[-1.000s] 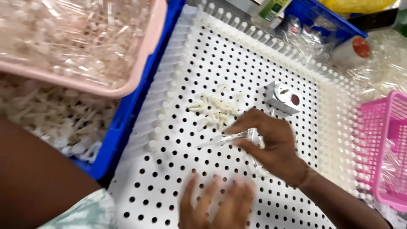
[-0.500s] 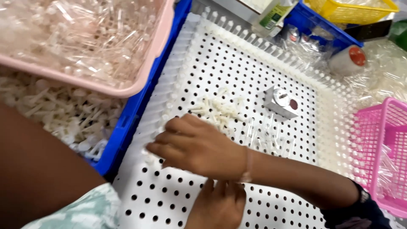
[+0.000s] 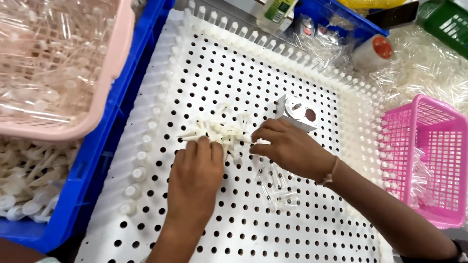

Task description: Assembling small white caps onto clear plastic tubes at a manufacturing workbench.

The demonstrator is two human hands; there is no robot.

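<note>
Two hands work over a white perforated board (image 3: 234,87); both forearms are cut off by the lower edge of the frame. What lies under the left palm is hidden, and the fingertips of the right hand (image 3: 291,148) are curled out of sight, so exactly what they pinch cannot be told.

Grip, left hand (image 3: 195,178): palm down, fingers together and nearly flat, not closed on anything; the fingertips touch the near edge of a small pile of white plastic pieces (image 3: 219,131) lying on the board near its middle.

Grip, right hand: fingers bent inward at the right edge of the same pile, apparently nipping one white piece, though the view is poor. A thin band sits at that wrist.

A small metal block (image 3: 298,113) with a dark round hole stands on the board just behind the right hand. A few clear tubes (image 3: 278,187) lie on the board just under the right wrist.

White pegs line the left, far and right edges of the board.

Containers: a pale pink tub (image 3: 109,83) at upper left holds clear tubes. A blue crate (image 3: 85,190) under it holds white plastic pieces. A bright pink basket (image 3: 446,214) at right holds a few clear tubes. Loose clear tubes are heaped behind it.
</note>
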